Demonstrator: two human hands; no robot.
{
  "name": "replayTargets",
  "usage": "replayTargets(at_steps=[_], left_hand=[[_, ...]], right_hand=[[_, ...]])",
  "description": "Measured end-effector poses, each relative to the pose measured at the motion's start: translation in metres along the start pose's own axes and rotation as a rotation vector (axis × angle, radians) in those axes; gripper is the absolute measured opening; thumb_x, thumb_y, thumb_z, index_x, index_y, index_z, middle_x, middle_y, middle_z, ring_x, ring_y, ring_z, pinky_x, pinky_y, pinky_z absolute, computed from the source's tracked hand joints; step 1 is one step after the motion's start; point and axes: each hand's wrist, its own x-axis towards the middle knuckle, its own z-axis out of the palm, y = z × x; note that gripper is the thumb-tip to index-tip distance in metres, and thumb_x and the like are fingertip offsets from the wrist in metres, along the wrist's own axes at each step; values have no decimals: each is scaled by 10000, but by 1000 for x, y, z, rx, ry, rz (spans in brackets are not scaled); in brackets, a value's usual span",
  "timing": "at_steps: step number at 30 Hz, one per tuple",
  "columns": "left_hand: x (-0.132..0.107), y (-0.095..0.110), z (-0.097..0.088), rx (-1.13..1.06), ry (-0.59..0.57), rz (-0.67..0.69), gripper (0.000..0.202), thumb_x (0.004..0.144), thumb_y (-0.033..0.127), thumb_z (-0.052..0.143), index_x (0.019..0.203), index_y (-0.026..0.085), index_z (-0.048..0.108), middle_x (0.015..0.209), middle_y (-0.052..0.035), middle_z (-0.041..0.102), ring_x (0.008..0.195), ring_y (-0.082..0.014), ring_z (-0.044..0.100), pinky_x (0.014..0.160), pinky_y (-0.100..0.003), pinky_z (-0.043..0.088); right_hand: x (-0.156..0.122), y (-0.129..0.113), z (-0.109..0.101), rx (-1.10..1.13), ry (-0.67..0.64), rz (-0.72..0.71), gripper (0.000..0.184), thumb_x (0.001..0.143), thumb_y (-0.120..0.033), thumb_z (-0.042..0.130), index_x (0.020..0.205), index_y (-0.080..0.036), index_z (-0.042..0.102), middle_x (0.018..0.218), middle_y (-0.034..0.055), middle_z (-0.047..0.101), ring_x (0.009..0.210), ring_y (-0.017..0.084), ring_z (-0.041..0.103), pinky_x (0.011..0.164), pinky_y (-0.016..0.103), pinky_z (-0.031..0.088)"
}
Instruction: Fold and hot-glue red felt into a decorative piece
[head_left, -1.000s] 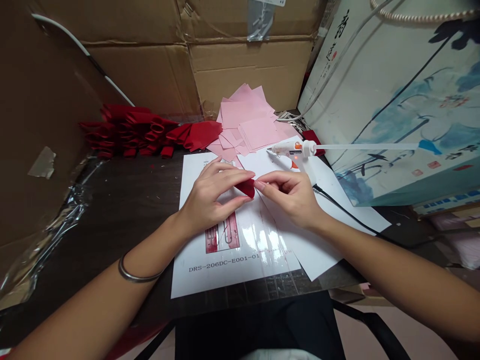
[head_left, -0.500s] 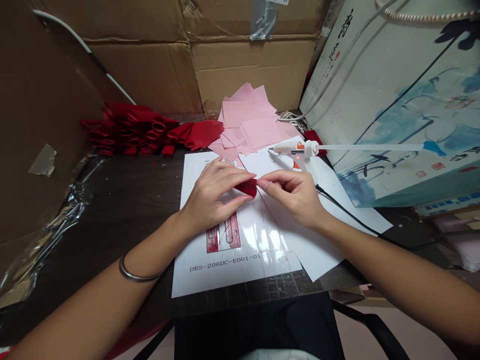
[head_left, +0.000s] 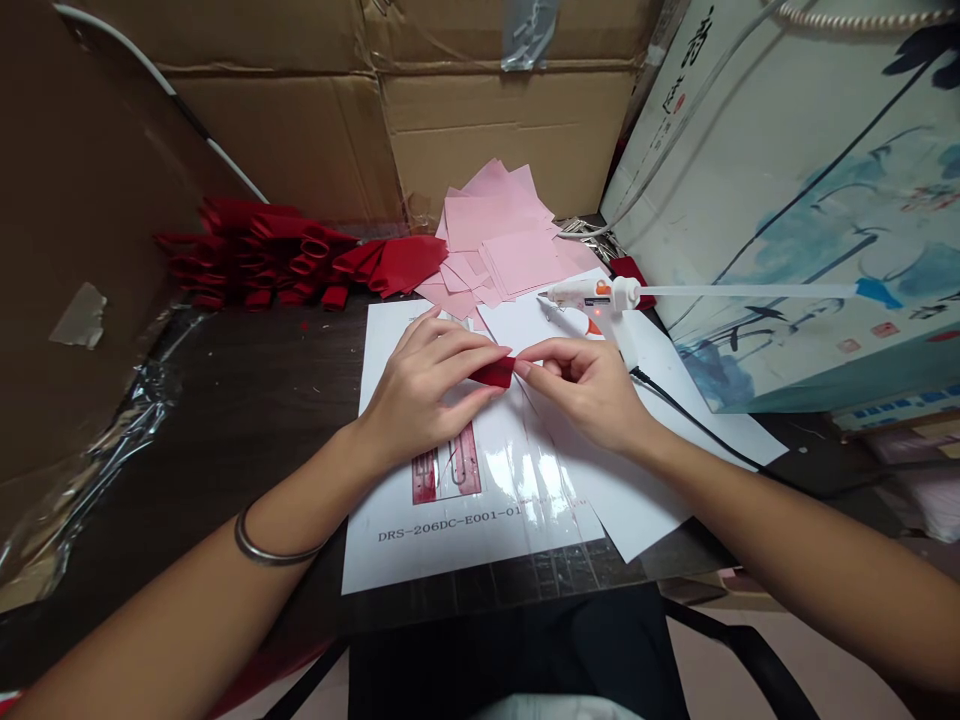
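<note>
Right now, through the head view, I have the left hand [head_left: 427, 388] holding a small red piece [head_left: 493, 373] between thumb and fingers, while the right hand [head_left: 589, 388] pinches its right end, thumb and forefinger closed. The piece sits above the printed sheet [head_left: 442, 562], near the glue gun [head_left: 576, 292]; pink squares [head_left: 517, 255] lie behind.

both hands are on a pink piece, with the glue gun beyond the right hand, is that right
The colour is wrong: the head view shows a red piece. The left hand and right hand are both on it, with the glue gun beyond the right hand.
</note>
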Motion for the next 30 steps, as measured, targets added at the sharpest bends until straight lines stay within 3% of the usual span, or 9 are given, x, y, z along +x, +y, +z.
replayTargets(at_steps=[9,13,16,18,20,23,30], left_hand=[[2,4,-2,87,-73,34,231,864,264,655,1089,214,664,1020,-42,720,969,-229,594,1071,-543,373],[3,6,-4,65,-85,-12,300,854,342,669,1131,232,637,1099,-54,697,1047,-251,590,1076,-546,356],[5,11,-5,87,25,-91,350,805,440,705,1071,223,640,1122,-86,663,1054,-275,577,994,-516,406],[6,15,-5,123,90,-131,232,813,411,694,920,210,647,969,-67,670,939,-254,575,877,-454,442],[6,20,-4,126,57,-152,142,842,342,655,818,205,626,833,-37,661,846,-230,548,804,-414,427],[5,24,-2,79,-52,-184,109,865,290,611,811,196,618,817,-29,671,834,-223,522,793,-405,400],[3,23,1,55,-72,-244,103,880,265,569,819,190,603,793,-29,653,807,-213,500,770,-394,390]], right_hand=[[2,-1,-2,-114,-30,76,115,819,-267,661,815,-175,729,492,-82,357,461,73,289,462,269,221],[2,-2,-2,-120,-43,67,94,813,-238,652,787,-175,717,499,-73,388,462,76,309,456,269,220],[2,-3,-2,-134,-35,65,109,826,-256,644,779,-174,699,504,-71,381,465,78,318,452,268,219],[1,-3,-1,-133,-28,55,140,845,-288,632,787,-172,685,507,-75,360,467,78,317,450,264,228],[0,-2,1,-112,-30,47,158,859,-310,622,802,-170,668,515,-78,357,472,78,322,451,258,248],[-1,0,4,-75,-42,30,151,868,-316,621,833,-172,654,525,-81,370,479,77,338,457,249,274],[-2,3,4,-102,-65,-47,191,889,-354,616,858,-174,673,538,-76,376,487,77,343,474,254,277]])
